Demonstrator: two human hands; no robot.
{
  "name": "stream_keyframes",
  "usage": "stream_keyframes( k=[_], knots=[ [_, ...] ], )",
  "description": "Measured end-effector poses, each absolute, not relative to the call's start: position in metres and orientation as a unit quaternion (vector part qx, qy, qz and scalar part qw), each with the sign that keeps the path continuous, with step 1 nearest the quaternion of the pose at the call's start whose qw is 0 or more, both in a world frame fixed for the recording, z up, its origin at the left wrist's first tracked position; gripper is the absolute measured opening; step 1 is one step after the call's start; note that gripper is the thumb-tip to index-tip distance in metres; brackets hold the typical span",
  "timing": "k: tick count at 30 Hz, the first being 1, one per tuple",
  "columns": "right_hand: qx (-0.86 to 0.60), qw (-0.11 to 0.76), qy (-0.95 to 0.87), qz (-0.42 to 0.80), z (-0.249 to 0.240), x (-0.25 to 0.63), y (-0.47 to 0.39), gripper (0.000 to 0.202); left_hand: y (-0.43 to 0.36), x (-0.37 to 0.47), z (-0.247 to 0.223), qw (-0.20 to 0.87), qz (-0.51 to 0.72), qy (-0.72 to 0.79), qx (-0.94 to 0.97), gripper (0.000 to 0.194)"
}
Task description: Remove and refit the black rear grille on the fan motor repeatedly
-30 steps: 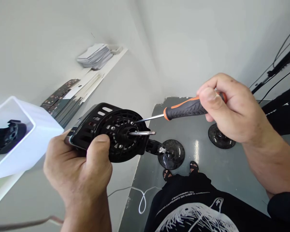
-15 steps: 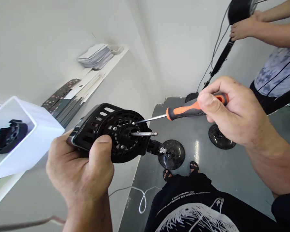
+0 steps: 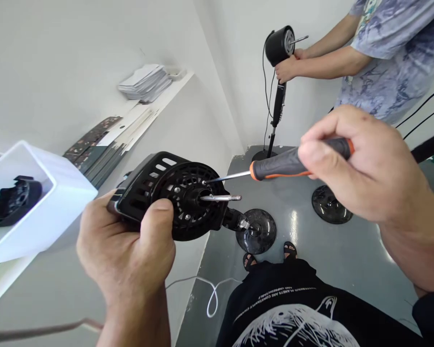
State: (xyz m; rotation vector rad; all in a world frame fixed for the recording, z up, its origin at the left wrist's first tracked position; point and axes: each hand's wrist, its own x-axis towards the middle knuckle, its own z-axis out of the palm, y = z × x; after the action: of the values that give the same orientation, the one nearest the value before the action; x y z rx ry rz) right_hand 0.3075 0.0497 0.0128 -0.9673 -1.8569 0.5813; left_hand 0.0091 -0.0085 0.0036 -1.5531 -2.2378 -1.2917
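Note:
My left hand is wrapped round a black slotted motor housing, its thumb pressed on the round front. A metal shaft with a threaded end sticks out of the housing's centre, and several silver screws sit around it. In my right hand is a screwdriver with a black and orange handle. Its tip meets a screw near the top of the round front. The housing joins a black stand with a round base on the floor.
At left, a white bin holds a black part. Papers and stacked sheets lie on a ledge. At upper right, another person's hands hold a second motor. Another round base stands on the floor.
The screwdriver handle has turned, showing more black, its tip still at the same screw. My left hand and the housing have shifted slightly right. The other person and second motor appear farther left.

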Motion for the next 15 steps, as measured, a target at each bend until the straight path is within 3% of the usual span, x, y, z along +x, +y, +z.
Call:
stream_keyframes(
  k=[2, 5, 8, 11, 15],
  knots=[
    [-0.419, 0.451, -0.741, 0.269, 0.011, 0.309, 0.052, 0.039, -0.007, 0.012, 0.006, 0.065, -0.426, -0.753, -0.497, 0.026],
    [-0.371, 0.433, -0.769, 0.288, 0.007, 0.316, 0.052, 0.033, -0.007, 0.014, 0.008, 0.064, -0.426, -0.757, -0.491, 0.027],
    [-0.288, 0.464, -0.797, 0.258, 0.007, 0.321, 0.048, 0.075, -0.008, 0.013, 0.007, 0.054, -0.437, -0.752, -0.49, 0.025],
    [-0.255, 0.456, -0.819, 0.237, 0.014, 0.319, 0.047, 0.057, -0.007, 0.012, 0.005, 0.045, -0.443, -0.744, -0.498, 0.025],
    [-0.354, 0.437, -0.794, 0.229, 0.021, 0.311, 0.05, 0.02, -0.007, 0.012, 0.006, 0.053, -0.432, -0.735, -0.52, 0.028]
  ],
)
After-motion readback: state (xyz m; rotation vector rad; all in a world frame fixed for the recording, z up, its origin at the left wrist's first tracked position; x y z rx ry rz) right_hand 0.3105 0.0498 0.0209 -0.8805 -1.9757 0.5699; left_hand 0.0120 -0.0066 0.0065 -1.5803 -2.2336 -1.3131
